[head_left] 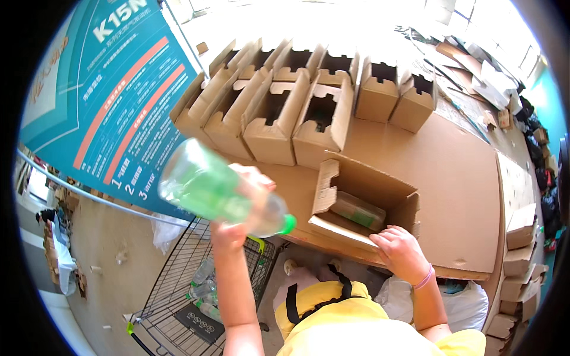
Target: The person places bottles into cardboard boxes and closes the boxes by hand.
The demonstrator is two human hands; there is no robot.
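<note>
My left hand is wrapped round a large clear plastic bottle with a green label and green cap. The bottle is tilted, its cap end toward the lower right, and slightly blurred. It is held above a wire shopping cart and the table's near edge. My right hand grips the near wall of an open cardboard box at the table's front edge. Inside that box lies another clear bottle with a green label. The right fingertips are partly hidden by the box wall.
Several open cardboard boxes stand in rows along the far side of the cardboard-covered table. The shopping cart below left holds several bottles. A blue printed banner rises at left. White bags lie beneath the table.
</note>
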